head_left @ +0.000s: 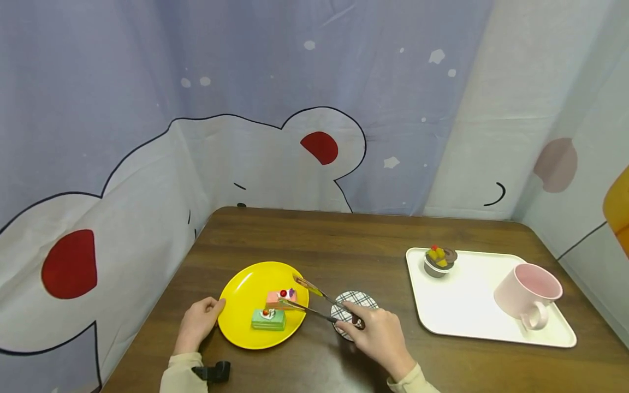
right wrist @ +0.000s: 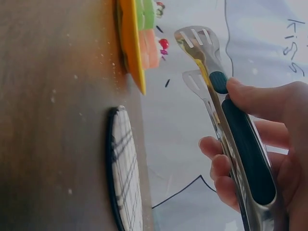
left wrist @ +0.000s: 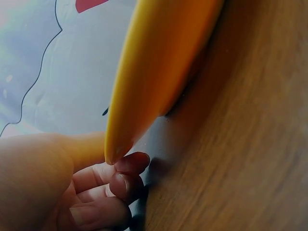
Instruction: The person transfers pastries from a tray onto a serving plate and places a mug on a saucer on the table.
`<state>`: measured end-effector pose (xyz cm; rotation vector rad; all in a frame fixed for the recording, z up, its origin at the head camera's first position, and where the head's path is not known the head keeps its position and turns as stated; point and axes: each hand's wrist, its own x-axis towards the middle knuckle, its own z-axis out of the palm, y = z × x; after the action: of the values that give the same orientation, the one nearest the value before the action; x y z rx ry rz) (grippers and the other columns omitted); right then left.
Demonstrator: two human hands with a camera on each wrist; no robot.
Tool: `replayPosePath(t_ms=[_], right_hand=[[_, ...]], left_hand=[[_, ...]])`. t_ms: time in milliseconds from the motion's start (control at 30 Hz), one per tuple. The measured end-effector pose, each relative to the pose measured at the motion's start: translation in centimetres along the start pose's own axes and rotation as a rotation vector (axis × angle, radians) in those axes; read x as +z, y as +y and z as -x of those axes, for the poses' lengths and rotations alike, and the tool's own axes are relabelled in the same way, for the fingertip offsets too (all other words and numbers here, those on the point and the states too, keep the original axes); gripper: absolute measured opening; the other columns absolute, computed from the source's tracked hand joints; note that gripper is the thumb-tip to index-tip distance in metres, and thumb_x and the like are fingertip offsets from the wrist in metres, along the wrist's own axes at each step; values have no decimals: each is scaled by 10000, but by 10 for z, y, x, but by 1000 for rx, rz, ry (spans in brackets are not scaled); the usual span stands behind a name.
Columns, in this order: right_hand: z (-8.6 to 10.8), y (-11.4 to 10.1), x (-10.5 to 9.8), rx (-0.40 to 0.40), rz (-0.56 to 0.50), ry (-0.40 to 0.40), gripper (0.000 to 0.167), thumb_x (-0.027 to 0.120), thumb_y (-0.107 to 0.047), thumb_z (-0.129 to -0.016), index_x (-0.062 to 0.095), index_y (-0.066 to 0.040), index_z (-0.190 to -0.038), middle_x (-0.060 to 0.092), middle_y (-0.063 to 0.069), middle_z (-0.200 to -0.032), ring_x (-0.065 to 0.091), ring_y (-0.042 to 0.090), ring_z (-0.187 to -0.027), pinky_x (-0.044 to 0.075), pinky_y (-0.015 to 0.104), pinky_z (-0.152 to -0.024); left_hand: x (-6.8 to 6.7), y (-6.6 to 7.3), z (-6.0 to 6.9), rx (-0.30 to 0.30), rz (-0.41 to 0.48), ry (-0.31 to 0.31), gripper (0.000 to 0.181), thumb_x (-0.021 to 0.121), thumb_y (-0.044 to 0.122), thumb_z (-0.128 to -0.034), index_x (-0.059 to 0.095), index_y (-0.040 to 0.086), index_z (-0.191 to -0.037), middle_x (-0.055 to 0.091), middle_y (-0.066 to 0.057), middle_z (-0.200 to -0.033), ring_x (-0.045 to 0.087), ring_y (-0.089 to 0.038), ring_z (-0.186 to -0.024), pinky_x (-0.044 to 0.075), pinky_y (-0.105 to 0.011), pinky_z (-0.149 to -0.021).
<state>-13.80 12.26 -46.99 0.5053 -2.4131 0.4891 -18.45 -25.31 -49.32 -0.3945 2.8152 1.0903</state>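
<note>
The left hand [head_left: 197, 323] pinches the left rim of a yellow plate [head_left: 241, 322]; in the left wrist view its thumb and curled fingers [left wrist: 127, 185] hold the plate's edge [left wrist: 144, 72]. On the plate lie a pink cake slice [head_left: 275, 301] and a green one [head_left: 268, 322], side by side. The right hand [head_left: 380, 335] grips metal tongs [head_left: 319, 314] with dark handle pads [right wrist: 248, 149]. Their two arms stand apart, the tips over the plate's right part near the slices. In the right wrist view the tongs' slotted heads [right wrist: 199, 41] hold nothing.
A round checkered coaster [head_left: 361, 298] lies under the right hand, right of the plate. On the right, a white tray [head_left: 462, 305] bears a fruit-topped cupcake [head_left: 437, 262] and a pink mug [head_left: 521, 292]. A black strap [head_left: 213, 372] is at the left wrist. Printed curtains hang behind the table.
</note>
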Motion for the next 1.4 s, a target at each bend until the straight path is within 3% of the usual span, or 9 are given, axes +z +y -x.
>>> replayPosePath(t_ms=[133,500,633,733,867,1067,1233,1400], right_hand=[[-1,3,-4,11,-20,25,366,847,-370,-654,756,-218,-974,532,-179,-554,355,-62,-484,301,184,-442],[-1,14,-8,154,-80,-23,395,830,-285,-726,654,-179,-1063,597,-140,-629,415,-68,-518,338,192,-475],[0,20,-10,220,-84,-30,386,815,-236,-754,615,-165,-1077,654,-70,-700,507,14,-545,390,250,-502],[0,24,-12,273,-82,-48,335,781,-207,-794,607,-151,-1075,660,-1,-697,501,91,-536,387,291,-496],[1,32,-17,371,-97,-78,223,763,-196,-814,632,-139,-985,664,16,-685,452,91,-530,377,288,-500],[1,45,-26,492,-108,-63,94,648,-167,-913,704,-117,-970,750,84,-863,628,196,-651,475,390,-595],[3,56,-35,560,-110,-49,120,615,-94,-918,701,-105,-1001,736,130,-838,462,132,-518,366,291,-506],[7,68,-45,638,-113,-1,148,621,-58,-896,706,-94,-1013,733,197,-858,565,142,-518,370,271,-500]], left_hand=[[0,1,1,-8,6,-4,355,504,349,-969,635,21,-940,523,-24,-708,495,-188,-724,339,-283,-647],[-1,0,1,10,2,2,349,501,350,-968,632,31,-916,534,-12,-678,489,-173,-680,335,-281,-637],[-2,0,1,12,1,3,345,500,346,-967,633,33,-910,526,-11,-675,485,-176,-683,330,-282,-637],[-2,1,1,10,2,-3,349,498,346,-968,632,28,-915,525,-14,-683,486,-180,-693,329,-282,-638],[-2,3,2,6,-2,-12,353,495,347,-970,632,25,-924,517,-16,-691,484,-183,-704,327,-284,-640],[-3,3,2,-10,-8,-17,342,492,339,-975,625,29,-917,486,-22,-697,473,-192,-716,318,-291,-638],[-1,4,2,-4,-6,-17,343,492,337,-977,624,26,-916,485,-20,-693,472,-188,-711,319,-289,-636],[-1,4,2,3,-11,-12,338,493,335,-975,621,30,-904,490,-16,-687,472,-182,-701,318,-287,-636]])
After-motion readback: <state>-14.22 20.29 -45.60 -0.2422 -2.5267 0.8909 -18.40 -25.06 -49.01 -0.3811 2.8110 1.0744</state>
